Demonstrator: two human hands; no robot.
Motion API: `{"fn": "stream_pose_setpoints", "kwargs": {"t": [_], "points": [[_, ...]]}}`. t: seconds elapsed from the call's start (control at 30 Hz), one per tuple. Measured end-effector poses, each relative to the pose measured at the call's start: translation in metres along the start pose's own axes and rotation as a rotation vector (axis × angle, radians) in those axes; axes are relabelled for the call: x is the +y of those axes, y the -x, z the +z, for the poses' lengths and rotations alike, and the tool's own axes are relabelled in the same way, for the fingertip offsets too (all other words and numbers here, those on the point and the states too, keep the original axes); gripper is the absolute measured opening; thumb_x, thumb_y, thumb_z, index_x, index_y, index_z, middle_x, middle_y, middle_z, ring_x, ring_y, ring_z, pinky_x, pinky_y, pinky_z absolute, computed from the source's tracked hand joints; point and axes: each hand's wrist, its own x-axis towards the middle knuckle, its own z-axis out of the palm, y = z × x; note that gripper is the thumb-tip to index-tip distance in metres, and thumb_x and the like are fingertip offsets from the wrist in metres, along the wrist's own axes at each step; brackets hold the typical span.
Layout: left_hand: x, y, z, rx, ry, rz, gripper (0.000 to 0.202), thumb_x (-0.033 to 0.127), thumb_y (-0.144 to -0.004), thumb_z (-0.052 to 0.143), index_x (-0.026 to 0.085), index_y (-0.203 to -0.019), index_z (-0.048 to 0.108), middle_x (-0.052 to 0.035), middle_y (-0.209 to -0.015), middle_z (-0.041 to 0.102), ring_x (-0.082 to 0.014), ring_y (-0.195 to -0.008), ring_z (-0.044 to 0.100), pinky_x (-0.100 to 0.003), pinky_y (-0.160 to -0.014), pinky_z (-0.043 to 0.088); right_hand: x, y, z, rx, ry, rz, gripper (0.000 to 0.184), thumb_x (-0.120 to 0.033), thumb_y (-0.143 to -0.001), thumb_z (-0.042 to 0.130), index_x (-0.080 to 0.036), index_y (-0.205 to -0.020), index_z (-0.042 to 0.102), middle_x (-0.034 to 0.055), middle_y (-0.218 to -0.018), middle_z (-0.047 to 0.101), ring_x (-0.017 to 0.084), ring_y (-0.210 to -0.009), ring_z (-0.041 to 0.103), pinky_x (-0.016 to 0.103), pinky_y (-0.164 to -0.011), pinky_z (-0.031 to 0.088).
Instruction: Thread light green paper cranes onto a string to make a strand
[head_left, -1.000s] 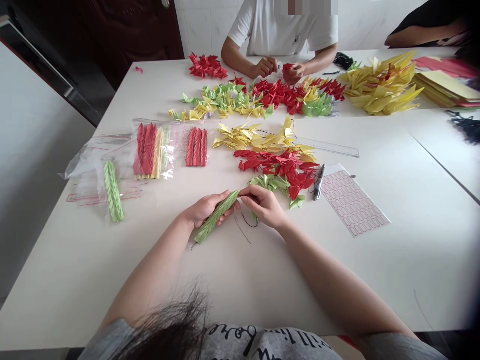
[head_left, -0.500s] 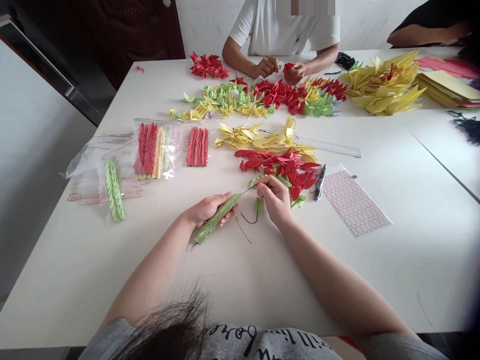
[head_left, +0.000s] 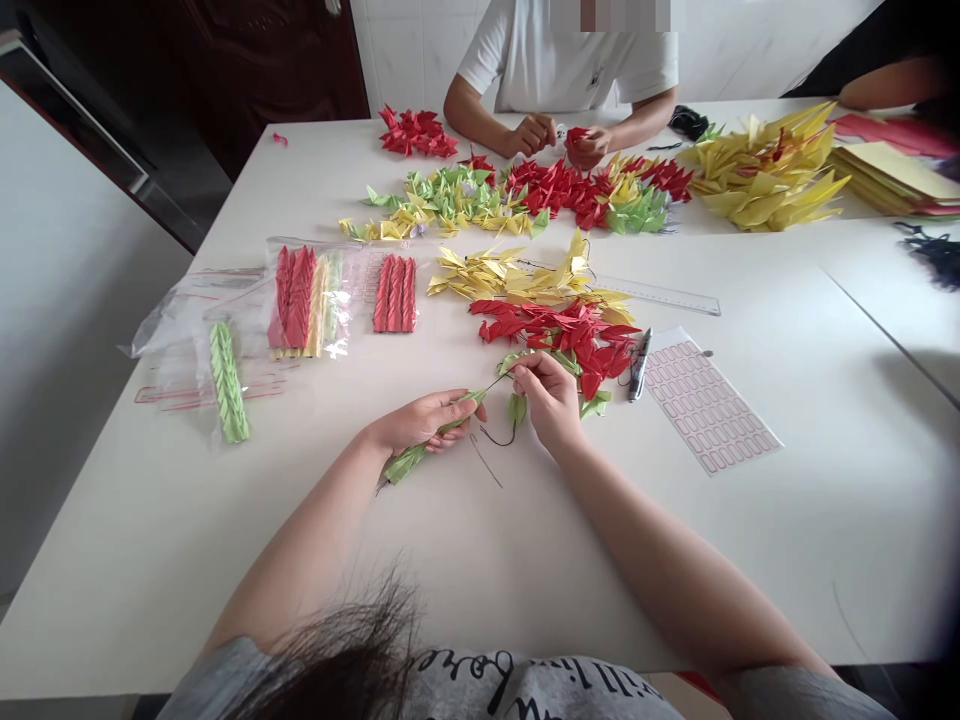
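Note:
My left hand (head_left: pixel 426 418) is wrapped round a stacked strand of green folded paper cranes (head_left: pixel 406 464), with its fingers covering the middle. The strand slants up to the right, and short dark thread ends stick out of its lower end. From its upper end a thin dark cord (head_left: pixel 498 381) runs to my right hand (head_left: pixel 546 392), where thumb and forefinger pinch it. Just under my right hand lie a small green paper piece (head_left: pixel 517 408) and a curved black cord (head_left: pixel 498 440). Red folded cranes (head_left: pixel 562 335) lie behind my right hand.
Bagged red strands (head_left: pixel 296 300), a green strand (head_left: pixel 229 382) and three red strands (head_left: pixel 395 293) lie left. A pen (head_left: pixel 640 366) and label sheet (head_left: pixel 712 405) lie right. Behind are yellow cranes (head_left: pixel 510 275) and a ruler (head_left: pixel 660 294). Across the table a person's hands (head_left: pixel 589 148) hold red paper.
My left hand has rolled over the green strand and slid toward its upper end, its thumb now across the top. My right hand has stayed nearly still. The arm at far right has shifted.

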Motion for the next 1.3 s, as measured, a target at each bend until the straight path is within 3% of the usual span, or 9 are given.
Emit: {"fn": "stream_pose_setpoints", "kwargs": {"t": [0.2, 0.3, 0.53, 0.63, 0.77, 0.83, 0.97, 1.1, 1.3], "points": [[-0.002, 0.0, -0.005, 0.043, -0.06, 0.057, 0.045, 0.057, -0.091, 0.05, 0.013, -0.091, 0.061, 0.0014, -0.06, 0.051, -0.0073, -0.045, 0.048, -0.02, -0.046, 0.039, -0.003, -0.002, -0.005, -0.124, 0.143, -0.083, 0.021, -0.04, -0.089, 0.053, -0.02, -0.085, 0.06, 0.0041, -0.083, 0.061, 0.017, -0.075, 0.056, 0.03, -0.067, 0.044], [-0.005, -0.002, -0.015, 0.124, -0.039, 0.097, 0.048, 0.059, -0.088, 0.054, 0.012, -0.091, 0.062, -0.0064, -0.071, 0.066, -0.0122, -0.052, 0.061, -0.023, -0.053, 0.047, -0.012, 0.0, -0.006, -0.119, 0.445, -0.174, 0.023, -0.041, -0.092, 0.051, -0.02, -0.095, 0.058, 0.0084, -0.1, 0.062, 0.02, -0.087, 0.058, 0.032, -0.073, 0.045], [-0.006, -0.004, -0.029, 0.334, 0.032, 0.205, 0.052, 0.061, -0.082, 0.062, 0.013, -0.099, 0.063, -0.0121, -0.095, 0.071, -0.0196, -0.085, 0.07, -0.028, -0.075, 0.053, -0.031, 0.02, 0.005, -0.262, 1.191, 0.03, 0.034, -0.041, -0.083, 0.066, -0.019, -0.103, 0.05, 0.0133, -0.105, 0.058, 0.029, -0.09, 0.059, 0.03, -0.057, 0.035], [-0.007, -0.006, -0.031, 0.469, -0.138, 0.258, 0.051, 0.062, -0.083, 0.059, 0.013, -0.097, 0.064, -0.0096, -0.093, 0.068, -0.0187, -0.088, 0.066, -0.029, -0.078, 0.053, -0.029, 0.022, 0.005, -0.341, 1.119, 0.049, 0.029, -0.028, -0.083, 0.063, -0.019, -0.108, 0.05, 0.0135, -0.111, 0.057, 0.027, -0.092, 0.059, 0.031, -0.059, 0.04], [-0.012, -0.008, -0.032, 0.916, -0.777, 0.375, 0.039, 0.042, -0.085, 0.062, 0.017, -0.114, 0.059, -0.0081, -0.099, 0.064, -0.0206, -0.092, 0.06, -0.035, -0.085, 0.051, -0.016, 0.016, 0.004, -0.402, 0.734, -0.057, 0.023, -0.016, -0.081, 0.056, -0.02, -0.102, 0.05, 0.0081, -0.106, 0.058, 0.017, -0.075, 0.059, 0.031, -0.068, 0.048], [-0.012, -0.008, -0.03, 1.032, -1.072, 0.504, 0.038, 0.027, -0.084, 0.059, 0.016, -0.12, 0.057, -0.0112, -0.11, 0.061, -0.0243, -0.105, 0.057, -0.039, -0.093, 0.048, -0.009, 0.013, 0.005, -0.373, 0.555, -0.088, 0.014, -0.018, -0.082, 0.056, -0.021, -0.095, 0.052, 0.0053, -0.097, 0.059, 0.015, -0.07, 0.059, 0.03, -0.069, 0.05], [-0.01, -0.006, -0.015, 0.841, -1.215, 0.656, 0.034, 0.015, -0.087, 0.048, 0.016, -0.118, 0.06, -0.0108, -0.115, 0.06, -0.0212, -0.106, 0.059, -0.034, -0.093, 0.049, 0.001, 0.01, 0.009, -0.273, 0.408, -0.177, 0.002, -0.02, -0.083, 0.054, -0.021, -0.082, 0.055, 0.0037, -0.083, 0.061, 0.016, -0.07, 0.058, 0.03, -0.068, 0.05], [-0.011, -0.008, 0.0, 0.626, -1.169, 0.514, 0.035, 0.015, -0.088, 0.046, 0.019, -0.12, 0.06, -0.0081, -0.118, 0.063, -0.0172, -0.094, 0.064, -0.028, -0.079, 0.051, 0.005, 0.01, 0.01, -0.249, 0.434, -0.206, 0.005, -0.02, -0.084, 0.052, -0.021, -0.083, 0.057, 0.0042, -0.082, 0.061, 0.016, -0.068, 0.056, 0.03, -0.066, 0.048], [-0.02, -0.016, -0.003, 0.639, -1.331, 0.455, 0.025, 0.029, -0.095, 0.047, 0.016, -0.101, 0.067, -0.0115, -0.112, 0.068, -0.0238, -0.103, 0.064, -0.035, -0.087, 0.051, 0.0, 0.008, 0.008, -0.193, 0.47, -0.179, 0.005, -0.023, -0.087, 0.05, -0.021, -0.084, 0.053, 0.0042, -0.082, 0.058, 0.017, -0.07, 0.055, 0.029, -0.065, 0.045]]}}
